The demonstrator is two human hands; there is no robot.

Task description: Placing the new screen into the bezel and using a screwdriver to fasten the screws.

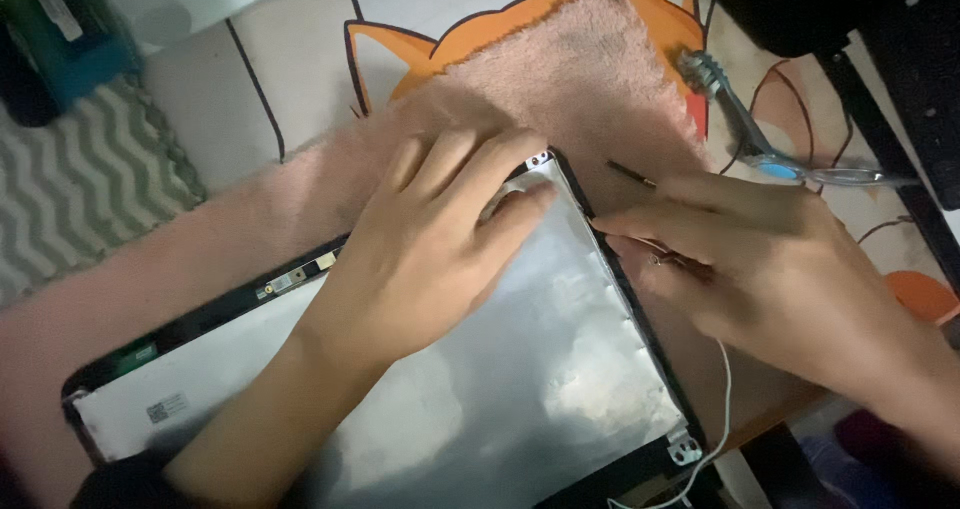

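Silver panel point(560, 369) lies under left hand point(430, 239), beside right hand point(760, 269).

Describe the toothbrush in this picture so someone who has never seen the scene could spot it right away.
Start at the fluffy pink towel spread under the silver laptop screen panel. Go to the towel's upper right corner, just above the right hand: the toothbrush lies there, bristle head on the towel's edge. It is the only long, thin thing with a clear handle and a blue grip patch, unlike the short dark screwdriver tip nearby.

Single head-worn view, looking steeply down and close onto the desk point(300, 59); both hands and the opened screen panel point(520, 369) fill the frame.
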